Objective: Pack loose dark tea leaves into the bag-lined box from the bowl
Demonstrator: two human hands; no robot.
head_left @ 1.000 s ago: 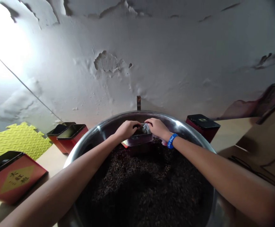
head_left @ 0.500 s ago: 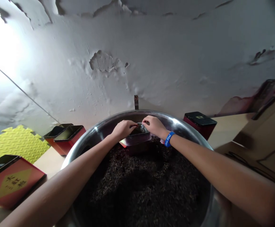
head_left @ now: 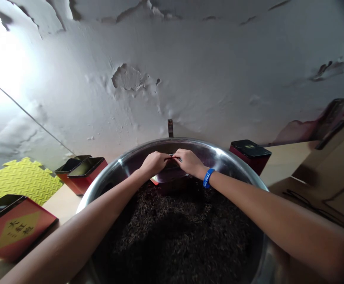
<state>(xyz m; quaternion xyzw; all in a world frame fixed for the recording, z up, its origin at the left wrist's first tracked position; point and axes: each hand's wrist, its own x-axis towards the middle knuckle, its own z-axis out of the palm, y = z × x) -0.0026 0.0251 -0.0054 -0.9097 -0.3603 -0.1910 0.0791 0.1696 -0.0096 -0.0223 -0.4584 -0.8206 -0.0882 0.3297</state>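
A large steel bowl (head_left: pixel 243 167) full of dark loose tea leaves (head_left: pixel 178 232) fills the middle. At its far side stands a small tin (head_left: pixel 167 178) with a silvery bag inside it. My left hand (head_left: pixel 153 162) and my right hand (head_left: pixel 189 161), which has a blue wristband (head_left: pixel 208 178), meet over the tin. Both pinch the top of the bag closed between their fingertips. The hands cover most of the tin and the bag.
Two open red tins (head_left: pixel 80 172) stand left of the bowl, with a red lid with a yellow label (head_left: pixel 15 228) nearer me. A closed red tin with a black lid (head_left: pixel 250 154) stands at the right. Yellow foam mat (head_left: pixel 15 177) at the left, peeling white wall (head_left: pixel 172 79) behind.
My hands have come closer together over the tin. The silvery bag top, open before, is now pressed shut and mostly hidden under my fingers.
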